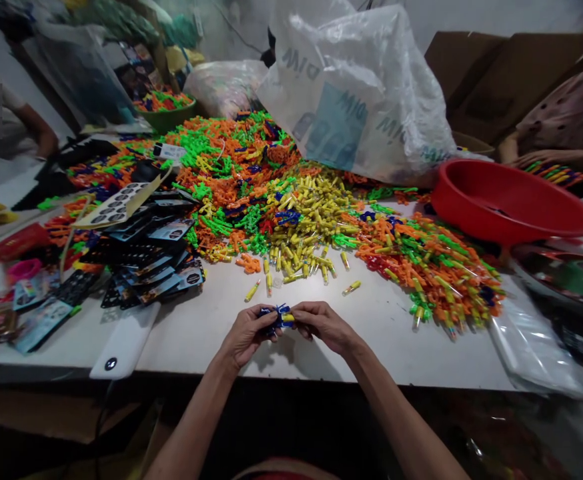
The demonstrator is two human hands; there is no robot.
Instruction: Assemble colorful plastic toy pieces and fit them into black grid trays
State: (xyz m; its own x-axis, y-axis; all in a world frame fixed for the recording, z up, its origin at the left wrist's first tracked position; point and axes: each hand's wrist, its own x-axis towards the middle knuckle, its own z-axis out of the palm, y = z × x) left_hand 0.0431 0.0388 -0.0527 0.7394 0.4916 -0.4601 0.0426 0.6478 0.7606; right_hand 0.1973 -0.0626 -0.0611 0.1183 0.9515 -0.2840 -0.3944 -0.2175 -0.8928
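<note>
Close to the table's front edge, my left hand (249,331) is closed around a small dark blue plastic piece (277,316), whose exact kind I cannot make out. My right hand (324,325) pinches a short yellow tube (288,318) against the blue piece's right side. Fingers hide part of both. Just beyond my hands lie a few loose yellow tubes with clear ends, one yellow tube (352,288) to the right. Farther back spreads a heap of such yellow tubes (311,213), amid orange, green and blue plastic pieces (231,167).
Stacked black printed cards (156,247) and a white device (124,343) with a cable lie left. Right are a mixed pile (436,267), a red basin (511,200) and clear plastic bags (531,347). A large white sack (361,100) stands behind. Other people sit at both sides.
</note>
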